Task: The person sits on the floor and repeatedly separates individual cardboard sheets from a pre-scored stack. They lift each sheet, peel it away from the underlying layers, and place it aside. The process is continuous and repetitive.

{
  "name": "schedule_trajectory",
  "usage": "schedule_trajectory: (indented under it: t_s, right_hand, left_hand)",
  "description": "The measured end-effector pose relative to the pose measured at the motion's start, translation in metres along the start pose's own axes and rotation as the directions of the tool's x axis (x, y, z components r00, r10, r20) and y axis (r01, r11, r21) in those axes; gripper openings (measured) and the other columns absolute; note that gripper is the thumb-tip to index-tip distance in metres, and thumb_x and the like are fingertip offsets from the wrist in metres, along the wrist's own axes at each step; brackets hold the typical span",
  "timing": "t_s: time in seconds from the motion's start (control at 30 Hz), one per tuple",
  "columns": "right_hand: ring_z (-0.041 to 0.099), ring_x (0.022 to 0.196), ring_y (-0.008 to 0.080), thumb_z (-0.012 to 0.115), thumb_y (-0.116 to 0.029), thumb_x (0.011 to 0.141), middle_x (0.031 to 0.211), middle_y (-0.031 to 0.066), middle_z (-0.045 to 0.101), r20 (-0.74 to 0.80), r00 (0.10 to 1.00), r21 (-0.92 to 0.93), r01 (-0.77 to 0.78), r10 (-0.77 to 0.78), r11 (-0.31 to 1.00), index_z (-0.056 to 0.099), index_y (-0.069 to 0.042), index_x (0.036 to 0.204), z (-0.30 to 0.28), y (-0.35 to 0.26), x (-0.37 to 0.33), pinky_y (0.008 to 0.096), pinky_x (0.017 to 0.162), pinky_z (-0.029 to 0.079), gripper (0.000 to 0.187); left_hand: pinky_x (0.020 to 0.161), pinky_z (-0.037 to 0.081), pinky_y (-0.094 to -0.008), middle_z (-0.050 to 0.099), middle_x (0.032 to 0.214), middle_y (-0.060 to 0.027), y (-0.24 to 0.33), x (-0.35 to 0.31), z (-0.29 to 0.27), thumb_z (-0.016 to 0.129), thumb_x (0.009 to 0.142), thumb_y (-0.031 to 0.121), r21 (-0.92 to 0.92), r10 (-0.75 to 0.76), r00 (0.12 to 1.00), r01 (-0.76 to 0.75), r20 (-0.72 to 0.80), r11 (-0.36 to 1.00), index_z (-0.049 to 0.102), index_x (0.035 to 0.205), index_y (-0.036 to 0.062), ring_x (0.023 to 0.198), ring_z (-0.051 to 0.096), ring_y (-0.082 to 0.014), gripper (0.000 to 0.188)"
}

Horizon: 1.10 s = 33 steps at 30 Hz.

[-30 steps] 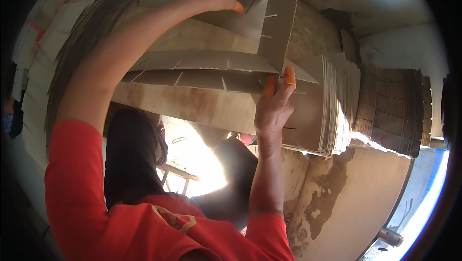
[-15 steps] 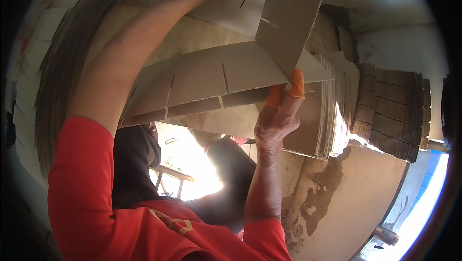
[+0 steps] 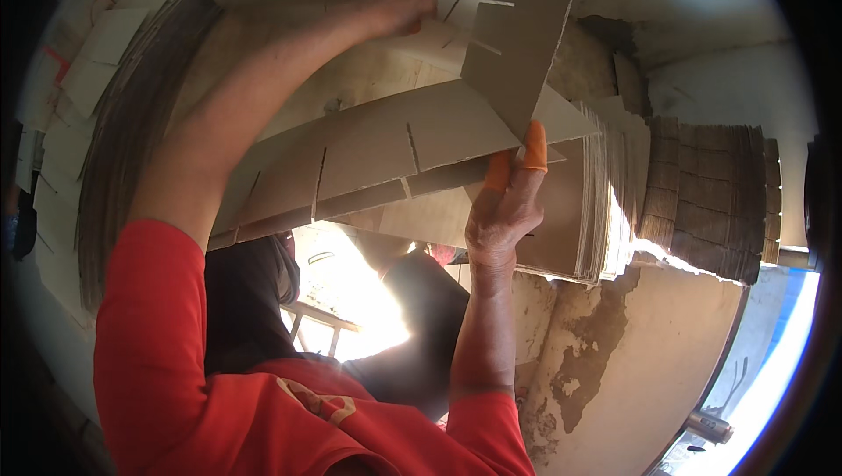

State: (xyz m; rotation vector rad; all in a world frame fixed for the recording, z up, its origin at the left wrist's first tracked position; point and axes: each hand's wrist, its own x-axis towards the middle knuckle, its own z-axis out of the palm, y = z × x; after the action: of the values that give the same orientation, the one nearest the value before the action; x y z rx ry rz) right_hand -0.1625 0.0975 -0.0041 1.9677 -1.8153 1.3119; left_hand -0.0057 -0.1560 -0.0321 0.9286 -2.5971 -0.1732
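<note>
Cardboard — a long slotted strip point(image 3: 368, 156) of plain brown board — lies just above my right hand point(image 3: 502, 213), its long axis running from lower left up to the right, and a second slotted piece point(image 3: 517, 37) stands crosswise over its right end, directly above that hand. My right hand is nearer the crossing: orange-capped fingertips point(image 3: 533, 144) press up on the strip's lower edge, hand mostly open, pinching rather than wrapping. My left hand point(image 3: 399, 9) — up and to the left — curls closed over another slotted sheet point(image 3: 421, 37).
</note>
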Motion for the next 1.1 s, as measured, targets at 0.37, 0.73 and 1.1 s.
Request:
schedule_trajectory:
  t_s: [0.37,0.73,1.1]
  right_hand:
    - [0.059,0.076,0.0093,0.050,0.002,0.093,0.099,0.0115,0.065,-0.014,1.000,0.016,-0.027,0.027,1.000,0.040,0.003,0.135,-0.011,-0.011,-0.002,0.0192,0.068,0.047,0.043]
    - [0.062,0.059,0.0241,0.053,0.016,0.077,0.081,0.0128,0.063,0.007,1.000,-0.057,-0.007,0.007,0.998,0.040,0.003,0.135,-0.005,0.000,-0.004,0.0311,0.049,0.050,0.061]
    - [0.060,0.056,0.0253,0.056,0.007,0.077,0.075,0.0110,0.060,0.144,0.985,-0.200,-0.067,0.097,0.978,0.037,-0.003,0.138,0.005,0.014,-0.012,0.0363,0.046,0.049,0.065]
  left_hand:
    - [0.068,0.050,-0.0464,0.064,0.077,-0.0164,0.038,-0.008,-0.011,0.052,0.068,-0.006,0.008,-0.041,0.999,0.041,-0.010,0.999,0.065,0.078,0.0033,0.080,0.063,-0.0355,0.019]
    - [0.058,0.047,-0.0452,0.059,0.067,-0.0195,0.054,-0.015,-0.016,0.056,0.064,-0.001,0.025,0.088,0.989,-0.086,-0.121,0.996,0.062,0.068,0.0028,0.068,0.060,-0.0373,0.008]
    - [0.060,0.044,-0.0382,0.051,0.061,-0.0136,0.086,-0.043,-0.041,0.069,0.074,0.015,-0.324,0.116,0.990,-0.136,-0.079,0.936,0.054,0.065,-0.0009,0.065,0.055,-0.0282,0.024]
